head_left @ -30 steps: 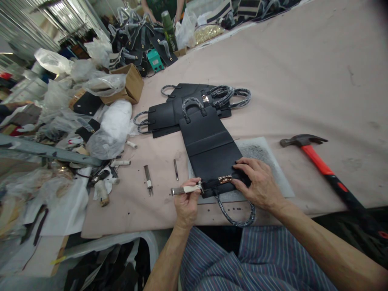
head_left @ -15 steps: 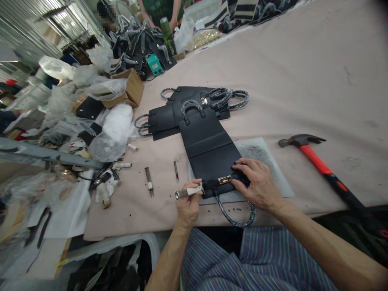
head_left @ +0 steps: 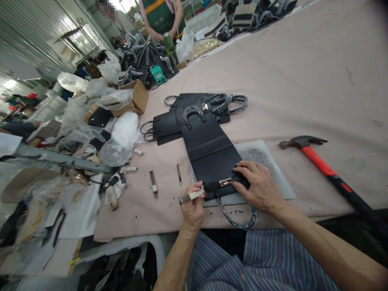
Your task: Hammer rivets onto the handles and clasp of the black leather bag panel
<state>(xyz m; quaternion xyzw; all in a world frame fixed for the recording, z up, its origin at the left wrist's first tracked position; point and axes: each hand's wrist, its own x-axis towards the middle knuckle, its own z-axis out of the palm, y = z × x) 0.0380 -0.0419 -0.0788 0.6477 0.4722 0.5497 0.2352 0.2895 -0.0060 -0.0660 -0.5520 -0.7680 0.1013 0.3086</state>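
Observation:
A flat black leather bag panel (head_left: 212,155) lies on a grey mat (head_left: 266,161) at the table's near edge. A gold clasp (head_left: 226,182) sits on its near end, and a braided handle (head_left: 239,218) loops over the edge. My left hand (head_left: 193,206) is closed round a small tool with a white taped grip (head_left: 190,196), its tip against the panel beside the clasp. My right hand (head_left: 257,186) presses flat on the panel, fingers by the clasp.
A hammer with a red and black handle (head_left: 321,163) lies to the right. Two small punches (head_left: 154,184) lie left of the mat. More black panels with handles (head_left: 188,109) lie behind. Plastic bags, a cardboard box (head_left: 138,95) and clutter fill the left. Other people stand at the far end.
The view has shifted slightly. My hands hold the same pose, left on the tool and right on the panel.

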